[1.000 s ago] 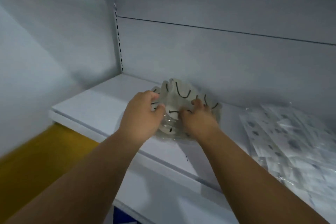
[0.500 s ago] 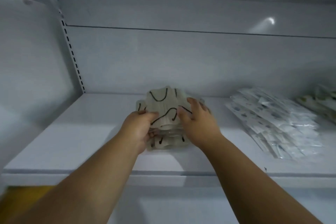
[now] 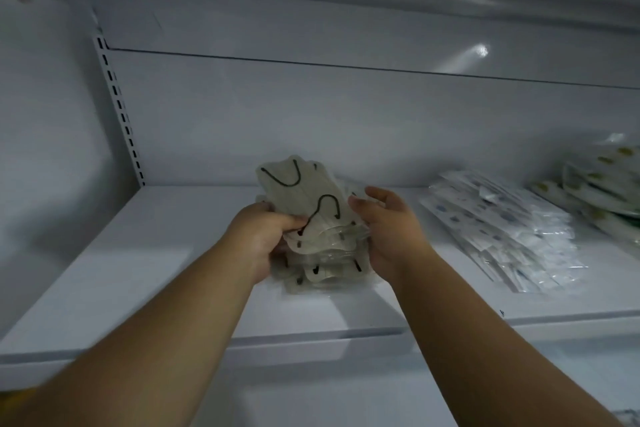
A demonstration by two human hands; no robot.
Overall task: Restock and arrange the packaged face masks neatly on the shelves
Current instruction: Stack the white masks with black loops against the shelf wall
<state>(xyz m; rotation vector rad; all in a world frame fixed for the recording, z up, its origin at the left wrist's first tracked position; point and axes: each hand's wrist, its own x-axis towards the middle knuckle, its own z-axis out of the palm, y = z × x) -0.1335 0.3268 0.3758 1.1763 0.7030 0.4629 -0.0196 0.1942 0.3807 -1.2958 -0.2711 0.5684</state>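
Since half a second ago your left hand (image 3: 263,236) has lifted the top beige mask pack (image 3: 304,191) off the pile, so it now stands tilted up and back, its upper edge near the back wall (image 3: 311,121); before, it lay lower against the rest. Your left fingers are curled round the pack's lower left edge, thumb on the front by the black ear loop. Your right hand (image 3: 391,229) has drawn slightly off to the pack's right side: its fingers are bent loosely, tips just beside the pack's right edge, and you cannot tell from here whether they touch or pinch it. The view has also swung a little right, bringing more of the far-right stock in.

Counting left to right on the shelf (image 3: 138,270): one slotted upright (image 3: 119,107) in the left corner, one beige pile (image 3: 322,267) under your hands (several packs, blurred together, no firm count), one white pile (image 3: 502,229) fanned out flat well to the right, and one pile with green and yellow print (image 3: 602,180) at the far right. Two hands, two bare forearms.

The beige pile is partly covered by both hands and the raised pack. The far-right pile is cut off by the frame edge. The print on the white packs is too smeared to read, and the whole picture carries motion blur.
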